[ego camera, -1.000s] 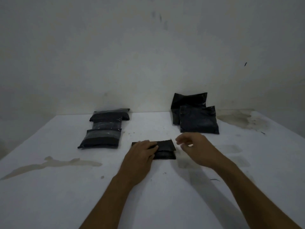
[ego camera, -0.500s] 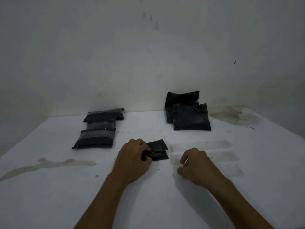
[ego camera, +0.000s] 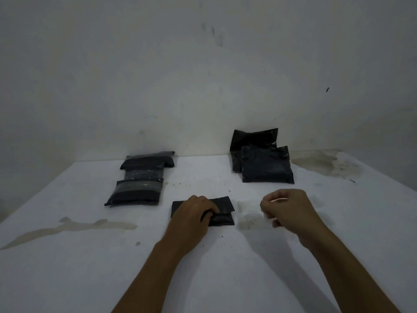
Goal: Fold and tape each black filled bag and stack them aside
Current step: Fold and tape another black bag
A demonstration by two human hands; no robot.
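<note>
We take the folded bag [ego camera: 220, 211] as our landmark: it lies on the white table [ego camera: 67, 267] just ahead of us, its flap turned over towards us. Our left hand [ego camera: 194, 214] rests on its left half, fingers curled over the fold and clamping it down. Our right hand [ego camera: 285, 210] hovers just right of the bag with thumb and fingers pinched together; a pale sliver shows between them, likely a strip of clear tape, though we cannot tell for sure in this dim light. Faint clear strips [ego camera: 250, 211] seem to lie on the table between the bag and that hand. Beyond the bag to the left sit the taped bags [ego camera: 137, 188], stacked and overlapping; beyond it to the right, the unfolded bags [ego camera: 266, 163] lean by the wall [ego camera: 203, 75]. We judge several risks. If the left hand eases off before tape lands, the flap could spring open, since the filling pushes back. Clear tape is hard to see here and may curl onto itself or stick to our fingers. Set down crooked, it could catch the table next to the bag or miss the flap's edge, leaving the fold loose.
</note>
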